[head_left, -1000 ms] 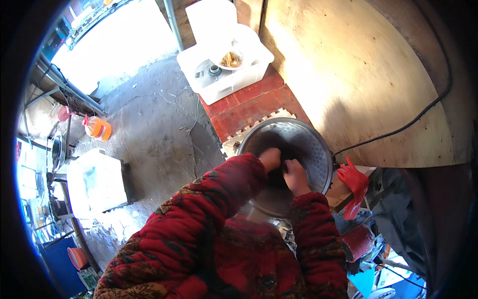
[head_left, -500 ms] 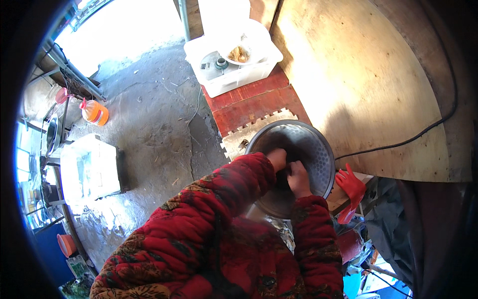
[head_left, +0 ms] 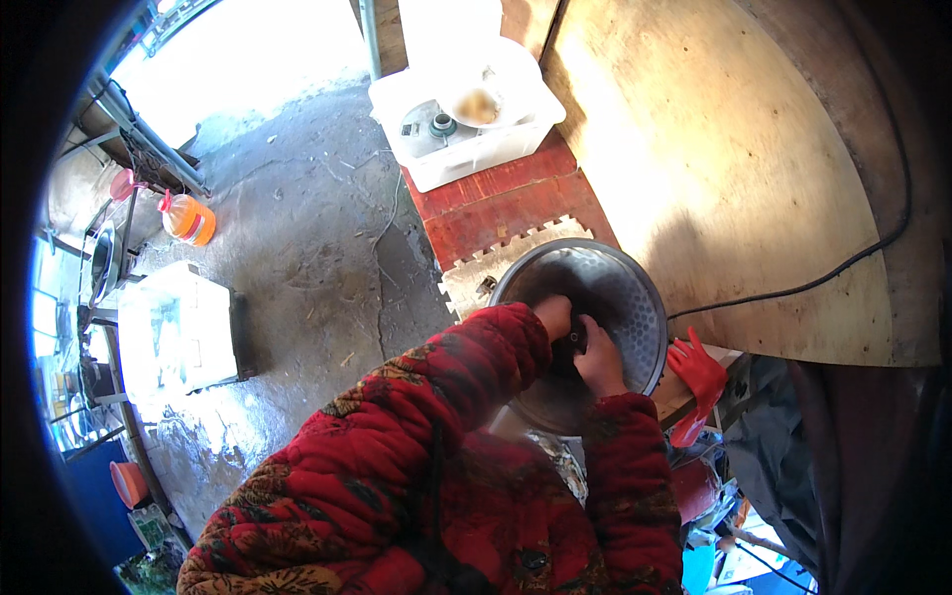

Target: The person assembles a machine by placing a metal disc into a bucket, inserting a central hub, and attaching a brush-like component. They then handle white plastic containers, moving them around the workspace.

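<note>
Head view: both your hands are down inside the metal basin (head_left: 640,297), which sits over the near end of the red wooden surface (head_left: 496,203) and covers part of the pale foam mat (head_left: 516,250) there.

Dark piece (head_left: 575,342): inside the basin, between your two hands, small and shadowed. A little round mark shows on it; its kind cannot be told.

Grip, right hand (head_left: 599,363): thumb and fingers curled in, apparently closed on the dark piece. Grip, left hand (head_left: 555,315): bent down close against the same piece from the other side; the fingertips are hidden, so you cannot tell whether they pinch it or only steady it.

Progress, judged: handling is under way, not finished, since the dark piece is in hand and both hands are occupied with it. How much is done cannot be read; shadow and your sleeves hide much of the basin floor, so any other pieces there cannot be counted. Setting the piece down or letting go is not yet done.

Elsewhere: a white tub (head_left: 476,167) stands toward the far end of the surface, with a bowl (head_left: 508,107) of brownish stuff in it, untouched. A red glove (head_left: 700,373) lies just right of the basin, beyond the surface's right edge, not on either hand.
</note>
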The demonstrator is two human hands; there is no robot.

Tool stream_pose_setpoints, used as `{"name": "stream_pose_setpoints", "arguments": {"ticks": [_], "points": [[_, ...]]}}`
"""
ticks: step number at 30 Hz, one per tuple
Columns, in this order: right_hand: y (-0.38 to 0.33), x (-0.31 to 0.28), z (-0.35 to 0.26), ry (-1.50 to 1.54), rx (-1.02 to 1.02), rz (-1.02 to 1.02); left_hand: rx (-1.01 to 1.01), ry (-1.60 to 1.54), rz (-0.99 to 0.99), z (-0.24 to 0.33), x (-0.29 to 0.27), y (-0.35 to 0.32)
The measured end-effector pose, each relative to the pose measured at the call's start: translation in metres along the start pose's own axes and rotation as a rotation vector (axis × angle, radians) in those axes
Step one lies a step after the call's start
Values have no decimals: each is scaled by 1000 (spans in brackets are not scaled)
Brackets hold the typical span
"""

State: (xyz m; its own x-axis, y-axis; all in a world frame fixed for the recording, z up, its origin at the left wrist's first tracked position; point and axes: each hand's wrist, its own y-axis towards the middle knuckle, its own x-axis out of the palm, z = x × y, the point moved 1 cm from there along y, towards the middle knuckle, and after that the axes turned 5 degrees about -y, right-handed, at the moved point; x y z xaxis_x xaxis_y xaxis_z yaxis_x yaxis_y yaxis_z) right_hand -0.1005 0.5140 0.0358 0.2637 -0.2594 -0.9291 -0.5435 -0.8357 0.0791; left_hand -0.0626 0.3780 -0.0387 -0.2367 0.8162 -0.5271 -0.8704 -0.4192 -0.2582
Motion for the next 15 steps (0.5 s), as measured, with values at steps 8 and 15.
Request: {"name": "stream_pose_setpoints", "arguments": {"ticks": [8, 15], "points": [[-1, 3, 4, -150, 134, -40, 13, 19, -37, 7, -9, -4], [-6, 15, 18, 11, 117, -104, 32, 26, -34, 5, -8, -3]]}}
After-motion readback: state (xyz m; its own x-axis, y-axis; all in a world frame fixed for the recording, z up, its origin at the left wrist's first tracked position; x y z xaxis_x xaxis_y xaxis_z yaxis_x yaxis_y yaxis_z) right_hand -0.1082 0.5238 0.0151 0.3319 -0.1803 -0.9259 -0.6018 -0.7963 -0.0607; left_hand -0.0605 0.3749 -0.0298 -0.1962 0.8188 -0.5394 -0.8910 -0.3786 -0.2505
